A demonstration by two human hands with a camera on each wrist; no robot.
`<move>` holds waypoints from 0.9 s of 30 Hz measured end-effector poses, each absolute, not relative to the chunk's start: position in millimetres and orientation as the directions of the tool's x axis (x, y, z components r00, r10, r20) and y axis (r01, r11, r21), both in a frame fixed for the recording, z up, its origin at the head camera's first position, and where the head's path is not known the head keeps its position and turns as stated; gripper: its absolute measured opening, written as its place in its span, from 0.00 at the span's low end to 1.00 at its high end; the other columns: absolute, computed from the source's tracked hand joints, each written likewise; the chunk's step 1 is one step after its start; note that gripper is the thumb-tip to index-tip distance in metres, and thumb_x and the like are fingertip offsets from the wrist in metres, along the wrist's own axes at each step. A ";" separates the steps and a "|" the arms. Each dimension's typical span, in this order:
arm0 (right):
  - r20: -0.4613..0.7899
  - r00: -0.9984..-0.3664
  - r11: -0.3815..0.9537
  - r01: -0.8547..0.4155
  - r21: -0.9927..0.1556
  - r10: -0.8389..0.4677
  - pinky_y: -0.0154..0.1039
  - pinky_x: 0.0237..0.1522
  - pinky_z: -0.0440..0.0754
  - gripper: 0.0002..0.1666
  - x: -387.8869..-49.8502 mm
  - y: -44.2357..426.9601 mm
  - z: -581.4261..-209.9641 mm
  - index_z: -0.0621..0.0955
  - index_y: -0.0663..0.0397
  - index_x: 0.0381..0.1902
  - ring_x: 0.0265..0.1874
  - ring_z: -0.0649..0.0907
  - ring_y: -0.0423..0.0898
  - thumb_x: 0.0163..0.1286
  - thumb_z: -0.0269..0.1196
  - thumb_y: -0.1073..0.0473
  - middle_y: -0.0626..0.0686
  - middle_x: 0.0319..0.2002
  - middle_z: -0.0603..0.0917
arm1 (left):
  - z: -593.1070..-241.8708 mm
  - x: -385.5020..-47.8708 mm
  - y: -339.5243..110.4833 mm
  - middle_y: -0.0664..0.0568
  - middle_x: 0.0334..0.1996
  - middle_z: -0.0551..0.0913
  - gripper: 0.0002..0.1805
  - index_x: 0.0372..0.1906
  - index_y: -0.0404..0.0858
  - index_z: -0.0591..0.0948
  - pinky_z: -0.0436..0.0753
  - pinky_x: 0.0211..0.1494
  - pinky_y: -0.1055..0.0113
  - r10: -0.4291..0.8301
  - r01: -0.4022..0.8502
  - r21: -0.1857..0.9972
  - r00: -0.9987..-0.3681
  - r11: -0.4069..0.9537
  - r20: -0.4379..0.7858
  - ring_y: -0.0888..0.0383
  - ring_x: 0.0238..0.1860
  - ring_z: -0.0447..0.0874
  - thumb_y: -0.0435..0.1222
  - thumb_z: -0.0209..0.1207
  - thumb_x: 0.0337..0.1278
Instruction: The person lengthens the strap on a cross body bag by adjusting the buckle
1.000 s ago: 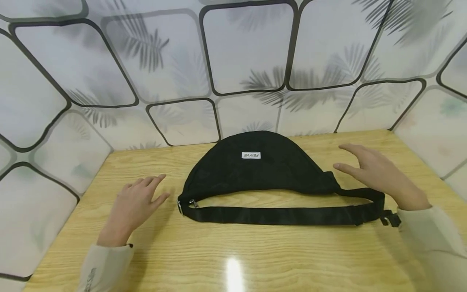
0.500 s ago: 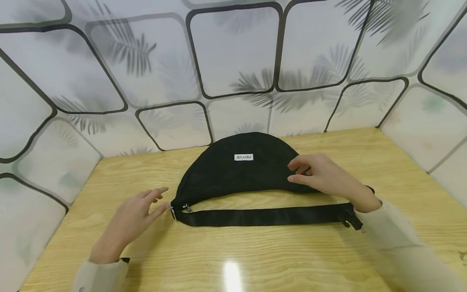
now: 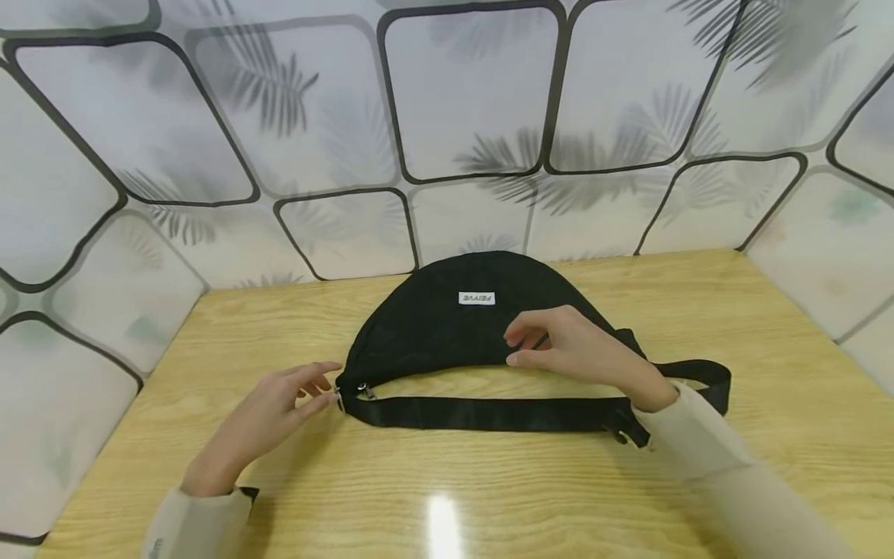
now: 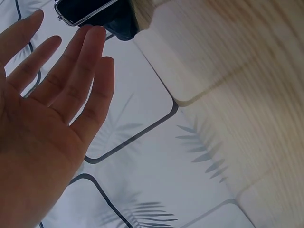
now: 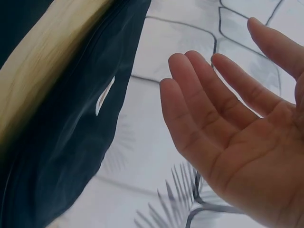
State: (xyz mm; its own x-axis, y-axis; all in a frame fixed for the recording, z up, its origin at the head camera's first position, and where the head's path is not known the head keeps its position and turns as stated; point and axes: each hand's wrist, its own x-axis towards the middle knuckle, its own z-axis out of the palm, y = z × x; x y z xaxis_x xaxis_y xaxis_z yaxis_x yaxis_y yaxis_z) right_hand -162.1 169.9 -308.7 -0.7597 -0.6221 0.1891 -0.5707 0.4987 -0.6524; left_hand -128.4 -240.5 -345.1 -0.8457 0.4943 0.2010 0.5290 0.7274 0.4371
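Black bag (image 3: 433,330) lies just beside parted left fingers (image 3: 313,370) and below right fingers (image 3: 536,319), also parted.

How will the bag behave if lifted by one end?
The bag will probably sag, since it looks like soft fabric. It's likely light for its size: it lies fairly flat on the table. The strap may dangle or snag, as it lies in a loose loop.

Matt black cloth bag (image 3: 433,326), shiny metal buckle (image 4: 90,13), smooth, glossy wood-grain tabletop (image 3: 391,489).
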 end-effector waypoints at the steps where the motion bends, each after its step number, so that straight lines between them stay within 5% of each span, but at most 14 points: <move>1: 0.189 -0.757 0.490 -0.570 -0.660 -0.626 0.41 0.42 0.85 0.11 -162.9 167.0 -308.7 0.85 0.62 0.46 0.37 0.86 0.44 0.68 0.70 0.63 0.53 0.40 0.88 | -345.0 -128.4 -240.4 0.53 0.41 0.87 0.20 0.61 0.32 0.81 0.84 0.40 0.58 0.499 0.531 0.449 -0.843 0.719 0.199 0.57 0.38 0.86 0.31 0.66 0.65; 21: 0.153 -0.668 0.362 -0.565 -0.741 -0.728 0.38 0.41 0.84 0.09 -175.6 111.2 -320.4 0.85 0.65 0.42 0.34 0.85 0.39 0.68 0.69 0.63 0.49 0.36 0.87 | -339.6 -131.6 -242.4 0.55 0.39 0.88 0.17 0.59 0.35 0.83 0.83 0.38 0.62 0.543 0.500 0.552 -0.834 0.667 0.099 0.56 0.37 0.86 0.31 0.62 0.68; 27: 0.113 -0.655 0.357 -0.539 -0.763 -0.747 0.35 0.42 0.83 0.10 -177.2 96.7 -324.5 0.85 0.66 0.43 0.35 0.85 0.39 0.69 0.69 0.63 0.49 0.36 0.87 | -340.0 -133.4 -243.5 0.44 0.49 0.87 0.17 0.59 0.35 0.84 0.83 0.39 0.61 0.539 0.489 0.550 -0.839 0.677 0.082 0.53 0.40 0.87 0.31 0.63 0.68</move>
State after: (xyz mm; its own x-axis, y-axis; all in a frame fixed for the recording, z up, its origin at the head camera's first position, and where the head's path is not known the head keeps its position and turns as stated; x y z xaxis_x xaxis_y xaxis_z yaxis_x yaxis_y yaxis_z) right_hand -177.2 96.7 -324.5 -0.6554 -0.7468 0.1129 -0.5386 0.3574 -0.7630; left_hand -133.4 -243.5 -340.0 -0.8385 0.5386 0.0821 0.4887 0.6769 0.5504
